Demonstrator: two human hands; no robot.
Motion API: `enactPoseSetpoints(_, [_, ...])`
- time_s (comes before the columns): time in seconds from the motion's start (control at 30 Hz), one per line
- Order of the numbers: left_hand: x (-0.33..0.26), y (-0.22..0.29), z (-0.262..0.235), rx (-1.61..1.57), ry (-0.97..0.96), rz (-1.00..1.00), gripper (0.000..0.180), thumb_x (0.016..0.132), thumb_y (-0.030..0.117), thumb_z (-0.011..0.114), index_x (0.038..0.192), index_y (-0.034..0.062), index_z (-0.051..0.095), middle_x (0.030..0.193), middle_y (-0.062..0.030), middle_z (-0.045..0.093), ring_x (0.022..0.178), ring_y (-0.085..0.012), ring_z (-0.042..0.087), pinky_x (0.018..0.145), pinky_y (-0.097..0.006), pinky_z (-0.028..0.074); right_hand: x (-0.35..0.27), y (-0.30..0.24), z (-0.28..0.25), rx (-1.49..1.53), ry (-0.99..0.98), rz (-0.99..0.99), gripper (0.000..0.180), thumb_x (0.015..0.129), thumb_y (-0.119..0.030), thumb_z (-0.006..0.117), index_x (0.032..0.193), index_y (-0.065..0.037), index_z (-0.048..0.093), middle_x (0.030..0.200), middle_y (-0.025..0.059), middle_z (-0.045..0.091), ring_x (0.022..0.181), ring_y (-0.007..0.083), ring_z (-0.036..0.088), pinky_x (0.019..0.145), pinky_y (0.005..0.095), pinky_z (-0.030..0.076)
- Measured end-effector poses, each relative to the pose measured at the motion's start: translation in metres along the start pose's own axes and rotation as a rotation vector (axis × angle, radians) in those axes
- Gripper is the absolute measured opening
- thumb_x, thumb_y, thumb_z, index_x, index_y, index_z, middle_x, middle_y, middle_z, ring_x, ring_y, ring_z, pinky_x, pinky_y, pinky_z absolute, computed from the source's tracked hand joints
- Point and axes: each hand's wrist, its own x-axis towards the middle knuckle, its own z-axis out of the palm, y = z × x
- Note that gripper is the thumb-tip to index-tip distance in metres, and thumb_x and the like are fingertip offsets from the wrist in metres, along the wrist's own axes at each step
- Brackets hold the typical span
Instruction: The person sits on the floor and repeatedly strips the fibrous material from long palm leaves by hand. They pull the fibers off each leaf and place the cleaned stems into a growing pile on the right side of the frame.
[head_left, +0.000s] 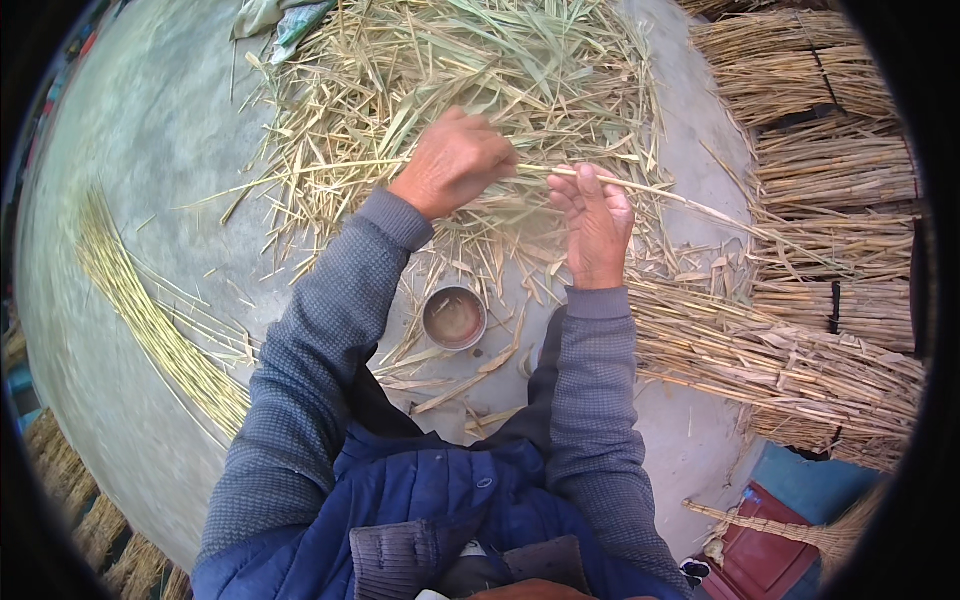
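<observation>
A long, pale reed stalk (690,203) stretches across in front of me, held in both hands. My left hand (455,163) is closed around it, knuckles up, its fingertips partly hidden. A short way to the right, my right hand (596,222) pinches the same stalk between thumb and fingers, palm turned up. The stalk's thin end reaches out left past my left wrist, and its other end runs toward the bundles on the right. Beneath and beyond my hands lies a heap of stripped dry leaves and husks (510,70).
A small round metal bowl (455,318) stands on the grey floor (150,130) between my legs. Cleaned yellow-green stalks (165,335) lie at left. Thick reed bundles (830,170) are stacked along the right, one loose bundle (760,350) near my right forearm. A dark red object (765,550) sits lower right.
</observation>
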Motion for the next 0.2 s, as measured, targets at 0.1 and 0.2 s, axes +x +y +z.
enactPoseSetpoints(0.1, [-0.009, -0.021, -0.013, 0.075, -0.059, -0.103, 0.012, 0.079, 0.022, 0.079, 0.081, 0.0133, 0.072, 0.076, -0.0016, 0.066, 0.078, -0.0210, 0.062, 0.077, -0.036, 0.043, 0.011, -0.022, -0.020, 0.006, 0.095, -0.064, 0.027, 0.097, -0.013, 0.070, 0.116, 0.003, 0.060, 0.103, 0.0167, 0.072, 0.087, 0.0218, 0.074, 0.075, 0.0279, 0.063])
enactPoseSetpoints(0.2, [-0.026, -0.049, -0.028, 0.117, -0.136, -0.213, 0.008, 0.085, 0.020, 0.074, 0.082, 0.0143, 0.069, 0.072, -0.0016, 0.066, 0.077, -0.0199, 0.061, 0.080, -0.038, 0.041, 0.013, -0.029, -0.036, 0.062, 0.012, -0.080, 0.026, 0.097, -0.007, 0.067, 0.120, 0.003, 0.059, 0.113, 0.0197, 0.069, 0.099, 0.0232, 0.072, 0.082, 0.0265, 0.062])
